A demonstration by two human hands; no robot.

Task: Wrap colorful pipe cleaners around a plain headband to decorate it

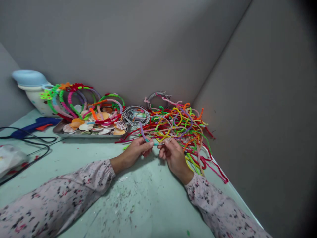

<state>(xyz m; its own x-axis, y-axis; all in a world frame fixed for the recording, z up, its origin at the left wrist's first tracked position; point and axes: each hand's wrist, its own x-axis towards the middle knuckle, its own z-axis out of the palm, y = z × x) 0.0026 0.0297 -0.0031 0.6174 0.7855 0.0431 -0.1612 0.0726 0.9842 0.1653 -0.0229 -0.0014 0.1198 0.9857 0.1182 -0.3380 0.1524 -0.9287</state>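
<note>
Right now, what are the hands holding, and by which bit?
A wire hoop, by its near side: left hand on the fuzzy part, right hand apparently on bare wire.

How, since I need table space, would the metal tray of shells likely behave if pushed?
The metal tray looks low and broad, so it would probably slide rather than tip. Its shells are heaped above the front rim, so some might spill. Fuzzy hoops stand on edge there, so a jolt could topple them.

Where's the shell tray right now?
In the head view, the tray sits between the blue tool and the coiled wire, beyond and to the left of the left hand.
</note>
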